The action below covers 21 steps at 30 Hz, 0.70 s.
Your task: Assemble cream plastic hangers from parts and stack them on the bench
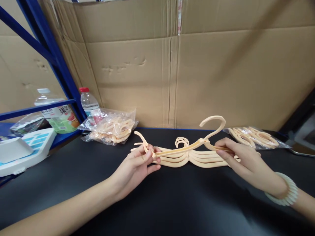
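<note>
A cream-coloured clothes hanger [180,150] with a large curved hook is held up between my two hands. My left hand [134,167] pinches its left end, where a short curved piece [141,137] sticks up past the fingers. On the other side, my right hand [242,160] is closed round the right arm of the same hanger, right of the hook. Behind and below it lie several matching hangers [204,160] side by side on the black table, hooks pointing away from me. Parts of their ends are hidden by my hands.
Clear bags of cream-coloured hanger parts lie at back left [113,129] and back right [253,137]. A red-capped bottle [88,100], a larger labelled bottle [57,113] and a white-and-blue plastic object [27,150] stand left by a blue frame [50,55]. Cardboard [133,75] walls the back.
</note>
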Available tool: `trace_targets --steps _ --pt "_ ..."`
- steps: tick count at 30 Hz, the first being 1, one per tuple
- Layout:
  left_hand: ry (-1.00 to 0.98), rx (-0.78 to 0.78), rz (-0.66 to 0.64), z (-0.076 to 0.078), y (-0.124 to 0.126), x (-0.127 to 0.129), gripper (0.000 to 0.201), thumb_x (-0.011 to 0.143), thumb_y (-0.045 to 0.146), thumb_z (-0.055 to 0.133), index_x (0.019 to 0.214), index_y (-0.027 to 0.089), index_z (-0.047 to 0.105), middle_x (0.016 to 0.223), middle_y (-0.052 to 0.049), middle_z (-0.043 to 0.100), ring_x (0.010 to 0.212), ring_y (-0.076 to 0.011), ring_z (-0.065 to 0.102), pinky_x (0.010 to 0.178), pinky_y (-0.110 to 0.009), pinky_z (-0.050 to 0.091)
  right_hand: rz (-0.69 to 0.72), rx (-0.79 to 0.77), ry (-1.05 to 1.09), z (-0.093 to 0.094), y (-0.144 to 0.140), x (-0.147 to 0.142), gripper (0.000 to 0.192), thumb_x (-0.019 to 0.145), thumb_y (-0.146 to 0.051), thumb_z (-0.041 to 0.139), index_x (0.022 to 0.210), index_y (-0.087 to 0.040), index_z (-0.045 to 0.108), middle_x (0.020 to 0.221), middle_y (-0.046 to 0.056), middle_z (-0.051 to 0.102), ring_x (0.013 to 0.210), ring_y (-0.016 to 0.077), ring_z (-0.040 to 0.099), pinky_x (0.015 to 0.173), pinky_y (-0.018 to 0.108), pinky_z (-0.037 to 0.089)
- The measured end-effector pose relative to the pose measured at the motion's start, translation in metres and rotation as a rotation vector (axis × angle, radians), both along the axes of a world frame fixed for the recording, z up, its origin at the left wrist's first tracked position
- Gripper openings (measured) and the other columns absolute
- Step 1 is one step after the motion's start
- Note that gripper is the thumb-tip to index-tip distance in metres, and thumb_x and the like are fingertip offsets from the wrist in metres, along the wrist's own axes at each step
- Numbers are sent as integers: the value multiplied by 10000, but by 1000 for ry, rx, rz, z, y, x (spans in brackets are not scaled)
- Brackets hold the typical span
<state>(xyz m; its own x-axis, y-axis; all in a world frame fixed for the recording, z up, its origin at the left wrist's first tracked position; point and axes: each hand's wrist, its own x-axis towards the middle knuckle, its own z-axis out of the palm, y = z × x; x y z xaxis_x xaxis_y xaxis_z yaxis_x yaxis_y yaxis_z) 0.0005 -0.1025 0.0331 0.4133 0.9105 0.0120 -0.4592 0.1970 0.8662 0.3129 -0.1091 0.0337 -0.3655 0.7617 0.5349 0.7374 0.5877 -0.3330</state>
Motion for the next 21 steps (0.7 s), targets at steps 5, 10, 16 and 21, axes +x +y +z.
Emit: trace_targets --steps 5,10,16,21 --pt "5 -23 5 -3 2 0 65 844 178 638 796 148 605 967 -40 554 808 -137 548 735 -276 506 -16 5 -7 1 -2 0 140 949 -339 429 917 -235 517 722 9 575 613 163 527 581 299 392" --pt "-1 -22 1 -3 2 0 74 851 175 625 790 140 603 900 -31 541 753 -118 541 701 -253 510 -9 1 -11 3 -4 -1 149 951 -341 412 907 -238 511 710 18 575 598 173 526 568 311 391" --pt "37 -51 43 -5 2 0 75 822 157 661 779 126 607 818 -28 545 710 -106 544 695 -235 514 3 4 3 0 -3 -2 145 945 -346 424 911 -240 516 723 25 576 606 179 536 563 309 408" --pt "80 -51 82 -12 7 -3 110 792 157 688 755 133 587 722 -5 537 665 -97 542 682 -222 510 27 -7 -3 -7 -7 -7 117 949 -314 428 949 -240 518 764 32 587 627 173 549 573 301 426"
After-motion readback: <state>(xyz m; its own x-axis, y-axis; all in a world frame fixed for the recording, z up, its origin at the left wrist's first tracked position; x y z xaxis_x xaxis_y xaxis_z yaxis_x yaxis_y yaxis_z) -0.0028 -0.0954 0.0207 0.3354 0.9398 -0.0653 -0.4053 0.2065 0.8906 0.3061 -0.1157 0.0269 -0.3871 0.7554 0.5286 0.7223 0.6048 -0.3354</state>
